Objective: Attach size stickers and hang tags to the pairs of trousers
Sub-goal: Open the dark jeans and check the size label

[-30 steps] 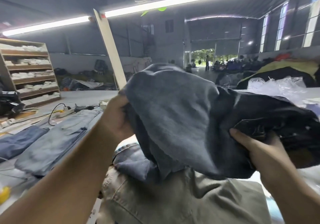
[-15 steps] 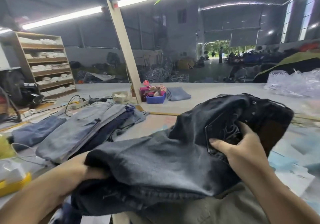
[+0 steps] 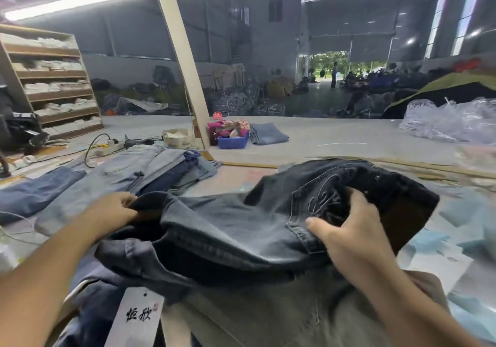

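Observation:
A dark grey pair of jeans (image 3: 228, 228) lies folded across the pile in front of me. My left hand (image 3: 112, 212) grips its left end. My right hand (image 3: 346, 226) clutches the waist end by the embroidered back pocket (image 3: 319, 199). Under it lies an olive-grey pair of trousers (image 3: 268, 314). A white hang tag (image 3: 134, 320) with black characters sits at the bottom left on a dark blue pair. Light and dark blue jeans (image 3: 115, 177) are laid out on the table to the left.
A blue bin (image 3: 232, 141) with pink items, a small cardboard box (image 3: 177, 138) and a folded pair of jeans (image 3: 268, 133) stand beyond, beside a slanted white post (image 3: 185, 62). Power strip and cables (image 3: 107, 145) lie left. Clear plastic bags (image 3: 451, 118) at right.
The dark jeans came down from in front of my face onto the pile. Both hands lowered with them, and my left hand slid toward the left end. The hang tag came into view.

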### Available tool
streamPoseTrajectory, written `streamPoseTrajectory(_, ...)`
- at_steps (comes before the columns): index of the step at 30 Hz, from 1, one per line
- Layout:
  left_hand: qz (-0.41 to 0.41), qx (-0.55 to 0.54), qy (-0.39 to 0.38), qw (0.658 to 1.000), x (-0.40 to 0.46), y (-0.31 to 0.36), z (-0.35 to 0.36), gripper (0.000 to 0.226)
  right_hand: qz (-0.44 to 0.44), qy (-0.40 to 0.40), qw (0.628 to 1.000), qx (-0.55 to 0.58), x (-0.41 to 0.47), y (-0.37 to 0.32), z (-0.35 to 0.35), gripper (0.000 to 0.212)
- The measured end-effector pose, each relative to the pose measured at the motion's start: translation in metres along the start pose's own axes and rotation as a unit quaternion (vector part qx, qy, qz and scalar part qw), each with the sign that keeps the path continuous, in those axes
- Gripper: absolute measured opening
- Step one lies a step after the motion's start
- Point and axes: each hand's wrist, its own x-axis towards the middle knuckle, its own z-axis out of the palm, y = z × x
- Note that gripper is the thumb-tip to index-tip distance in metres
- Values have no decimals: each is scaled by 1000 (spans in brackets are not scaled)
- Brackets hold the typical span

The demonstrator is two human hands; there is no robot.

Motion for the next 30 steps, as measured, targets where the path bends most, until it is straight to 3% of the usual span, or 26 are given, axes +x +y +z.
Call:
streamPoseTrajectory(3,10,199,128,972,-26,15,4,39,-10,-8,1000,-12,-13,4,11,57)
streamPoseTrajectory(6,126,154,253,947,-78,31,17,27,-20,-2,1000,-4,-16,2,12,42)
streamPoseTrajectory(8,213,55,210,953,-113,37,26,24,-32,1,999,5,-17,-4,12,38)
streamPoseTrajectory(9,230,36,145,962,-126,38,31,35,-36,2,999,10,-18,-7,12,38)
streamPoseTrajectory(11,258,111,32,959,-138,35,41,79,-38,3,999,20,-18,-14,11,35)
streamPoseTrajectory(12,270,152,22,950,-136,29,43,97,-39,3,999,24,-18,-17,10,34)
streamPoseTrajectory(13,277,153,22,948,-130,23,43,100,-43,2,999,27,-18,-21,8,33)
streamPoseTrajectory(16,293,13,-32,956,-111,10,19,72,-65,-8,998,24,-22,-33,-1,25)
streamPoseTrajectory(18,295,-125,-91,943,-93,-5,-2,63,-74,-23,997,-13,-25,-40,-10,19)
streamPoseTrajectory(20,268,-210,-102,935,-80,-17,-19,54,-80,-41,993,-74,-26,-45,-19,22)
streamPoseTrajectory(21,250,-197,-93,943,-76,-22,-21,52,-85,-53,989,-110,-26,-46,-21,27)
streamPoseTrajectory(23,245,-12,-64,967,-63,-28,-14,39,-100,-79,972,-198,-26,-44,-16,42)
streamPoseTrajectory(25,237,217,-23,947,-60,-16,1,42,-104,-114,951,-267,-25,-33,-3,53)
streamPoseTrajectory(26,238,258,21,936,-64,-9,8,44,-101,-138,947,-273,-24,-25,3,58)
streamPoseTrajectory(29,291,186,211,915,-89,27,15,25,-98,-210,946,-226,-24,3,13,65)
streamPoseTrajectory(30,332,139,238,902,-99,39,21,25,-109,-222,945,-214,-25,11,13,68)
